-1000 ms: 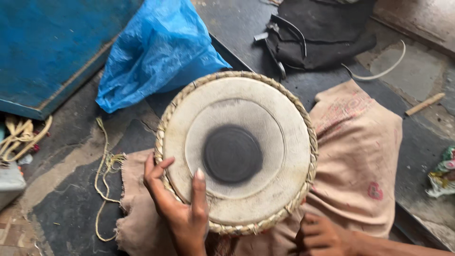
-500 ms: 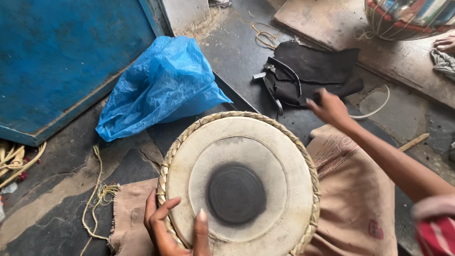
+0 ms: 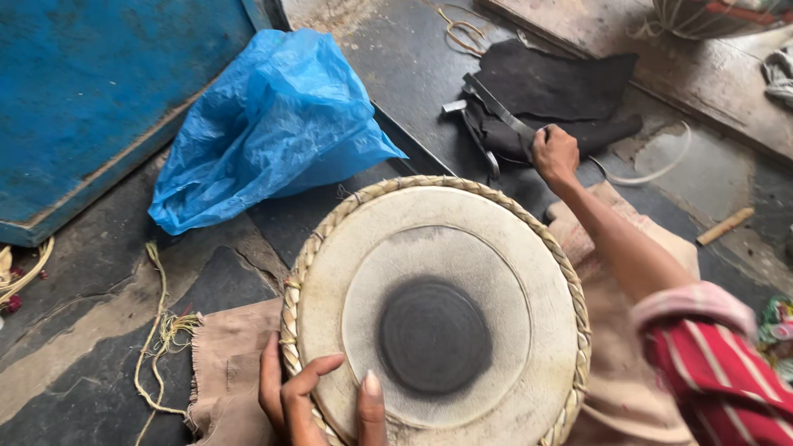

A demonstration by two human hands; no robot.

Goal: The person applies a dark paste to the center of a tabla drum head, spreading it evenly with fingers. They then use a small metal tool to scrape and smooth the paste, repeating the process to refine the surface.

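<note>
Drum (image 3: 434, 318) with pale skin and dark centre patch, resting head-up on tan cloth (image 3: 227, 363) over the dark floor.

Steadied at the near rim by left hand (image 3: 310, 400), fingers spread and laid flat on the skin and braided edge, thumb up on the head. Reached past the far rim by right hand (image 3: 553, 153), closed around a grey metal tool (image 3: 500, 103) lying on black leather scraps (image 3: 562, 91). Blue plastic bag (image 3: 268, 124) just beyond the drum at upper left; frayed cord (image 3: 161, 330) beside the cloth.
</note>
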